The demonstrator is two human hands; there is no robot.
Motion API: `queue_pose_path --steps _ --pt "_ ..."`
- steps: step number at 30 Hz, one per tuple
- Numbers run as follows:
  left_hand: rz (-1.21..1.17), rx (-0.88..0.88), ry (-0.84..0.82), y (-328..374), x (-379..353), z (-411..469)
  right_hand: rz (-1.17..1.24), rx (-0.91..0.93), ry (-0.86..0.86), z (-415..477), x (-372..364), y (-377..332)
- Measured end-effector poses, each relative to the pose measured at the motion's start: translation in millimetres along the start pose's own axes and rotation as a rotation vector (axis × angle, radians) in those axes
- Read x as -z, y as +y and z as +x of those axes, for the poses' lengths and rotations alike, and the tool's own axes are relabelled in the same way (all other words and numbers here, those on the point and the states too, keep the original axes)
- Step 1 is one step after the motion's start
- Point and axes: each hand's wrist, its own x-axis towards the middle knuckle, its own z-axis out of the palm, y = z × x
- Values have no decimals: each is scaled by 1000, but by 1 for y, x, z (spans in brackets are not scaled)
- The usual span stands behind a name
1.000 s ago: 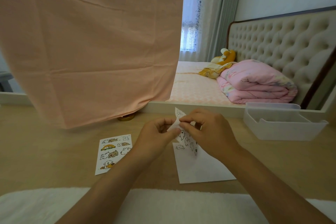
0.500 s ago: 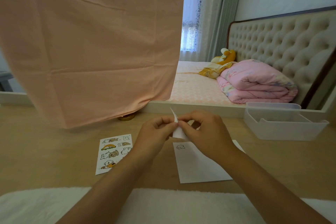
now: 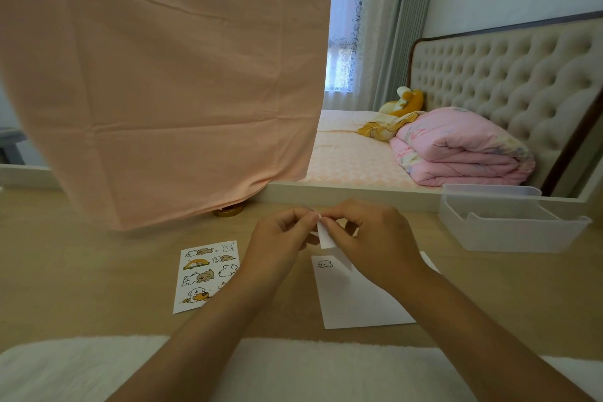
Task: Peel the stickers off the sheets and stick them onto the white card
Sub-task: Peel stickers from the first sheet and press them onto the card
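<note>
So, peel step was in hand. Our left hand [image 3: 282,238] and right hand [image 3: 375,240] met above the middle of the pale wooden worktop [image 3: 81,271], fingers curled, thumb and forefinger tips nipping the top edge of the small white sticker sheet [image 3: 325,237], which hung between them, clear of the worktop. Whether a sticker had lifted, we couldn't tell: too small, and only a plain white side showed. The white rectangular paper card [image 3: 346,299] lay flat under the right wrist, toward the near edge, with one small outlined animal sticker [image 3: 325,264] at its far-left corner. The colourful cartoon-animal sticker sheet [image 3: 207,274] lay flat left of the card, neither hand on it.

Our read for doing it well: one hand needed to anchor the backing, the other to bend it away from the sticker rather than yank the sticker itself. We judged a fingernail start at a corner and a slow, low-angle peel safest; thin paper looked likely to tear or curl onto its own glue. We wanted fingertip contact on the margin only, then one edge down on bare card beside the placed sticker, smoothed outward.
</note>
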Motion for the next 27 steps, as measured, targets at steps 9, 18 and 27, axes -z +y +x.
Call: queue_pose_path --steps 9,18,27 --pt "126 -128 55 -5 -3 -2 69 -99 24 -1 -3 -4" --pt "-144 143 30 -1 -10 -5 16 -40 -1 0 1 -1" --pt "91 -51 80 -9 -8 -3 48 -148 -109 2 5 -4"
